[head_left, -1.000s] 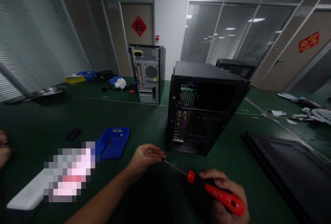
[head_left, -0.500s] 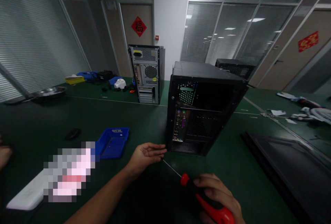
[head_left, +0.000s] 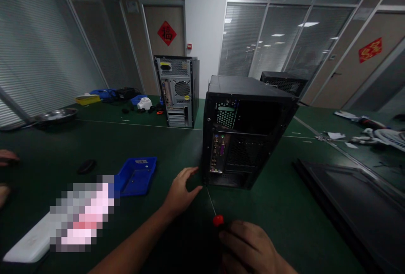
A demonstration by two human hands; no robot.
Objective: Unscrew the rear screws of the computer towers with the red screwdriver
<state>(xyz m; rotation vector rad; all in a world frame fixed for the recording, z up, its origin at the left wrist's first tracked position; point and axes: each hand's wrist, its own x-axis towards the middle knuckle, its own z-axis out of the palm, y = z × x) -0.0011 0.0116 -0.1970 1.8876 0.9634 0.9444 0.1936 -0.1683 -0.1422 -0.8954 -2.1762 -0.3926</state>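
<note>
A black computer case stands upright on the green table, its rear with the port panel facing me. In my right hand is a screwdriver with a red and black handle, most of which the fingers cover. Its thin shaft points up at the lower left corner of the case; whether the tip touches a screw I cannot tell. My left hand is beside that corner, thumb and fingers apart, with nothing visible between them.
A blue tray with small bits lies left of my left hand, near a black mouse. A black side panel lies at right. Another computer case stands behind. Another person's hand shows at the left edge.
My left hand has turned, its thumb and fingers spreading apart. My right hand has shifted left and tilted the screwdriver steeper, its tip now closer to the case's lower corner.
</note>
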